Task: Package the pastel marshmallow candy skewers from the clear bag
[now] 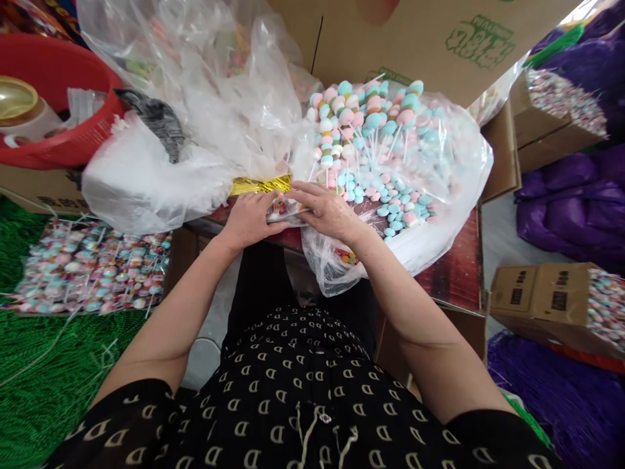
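Observation:
Between my two hands, at the front edge of the dark red table (456,277), lies a small clear wrapper (282,208) with colourful candy inside. My left hand (251,220) is closed on its left end, the thumb along the near side. From the right, my right hand (326,210) grips the other end, fingers over the top. Just behind my fingers is a bundle of gold twist ties (261,184). Candy skewers (374,120) in pink, blue and white lie on a clear plastic bag to the right, beside loose candies (403,205).
A red basin (97,133) holding a lidded cup stands at the left, near crumpled plastic bags (195,85). Wrapped candies (97,264) lie lower left on green netting (58,371). A large carton (415,39) rises behind the table. Candy-filled boxes (541,296) and purple sacks (576,208) are at right.

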Demonstrator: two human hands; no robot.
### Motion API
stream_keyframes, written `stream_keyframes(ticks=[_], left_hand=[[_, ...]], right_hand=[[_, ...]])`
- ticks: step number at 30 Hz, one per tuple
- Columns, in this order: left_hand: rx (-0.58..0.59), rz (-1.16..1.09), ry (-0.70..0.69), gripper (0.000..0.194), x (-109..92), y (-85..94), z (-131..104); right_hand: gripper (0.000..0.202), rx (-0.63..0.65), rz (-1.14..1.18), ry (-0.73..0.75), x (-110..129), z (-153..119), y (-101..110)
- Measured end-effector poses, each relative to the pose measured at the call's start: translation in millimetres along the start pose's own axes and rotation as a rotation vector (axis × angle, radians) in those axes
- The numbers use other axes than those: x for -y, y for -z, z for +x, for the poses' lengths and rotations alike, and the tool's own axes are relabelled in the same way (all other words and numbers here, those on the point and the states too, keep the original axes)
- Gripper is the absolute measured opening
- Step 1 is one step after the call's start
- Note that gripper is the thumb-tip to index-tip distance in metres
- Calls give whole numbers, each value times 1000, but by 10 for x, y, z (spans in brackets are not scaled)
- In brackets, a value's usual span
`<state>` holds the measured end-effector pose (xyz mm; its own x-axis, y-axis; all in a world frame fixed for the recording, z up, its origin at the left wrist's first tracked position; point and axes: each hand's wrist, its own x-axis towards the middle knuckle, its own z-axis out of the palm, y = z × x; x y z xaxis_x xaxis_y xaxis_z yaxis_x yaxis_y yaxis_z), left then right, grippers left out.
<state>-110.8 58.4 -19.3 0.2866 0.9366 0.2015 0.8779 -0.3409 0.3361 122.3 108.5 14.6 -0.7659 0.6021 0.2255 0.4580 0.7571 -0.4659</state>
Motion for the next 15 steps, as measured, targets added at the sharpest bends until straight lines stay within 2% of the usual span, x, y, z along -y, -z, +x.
stream_keyframes(ticks=[2,8,11,15], left_hand=[[-6,6,12,61,-8,-1,3],[-30,-17,-11,49,28,-18,31],[-39,-65,-36,45,64,-15,41],[-34,-101,-74,45,79,10,42]], right_hand=[[54,26,-45,4,44,12,42],[69,2,-134,-13,305,10,165],[62,53,-146,17,310,14,112],[47,92,-194,-23,238,0,63]])
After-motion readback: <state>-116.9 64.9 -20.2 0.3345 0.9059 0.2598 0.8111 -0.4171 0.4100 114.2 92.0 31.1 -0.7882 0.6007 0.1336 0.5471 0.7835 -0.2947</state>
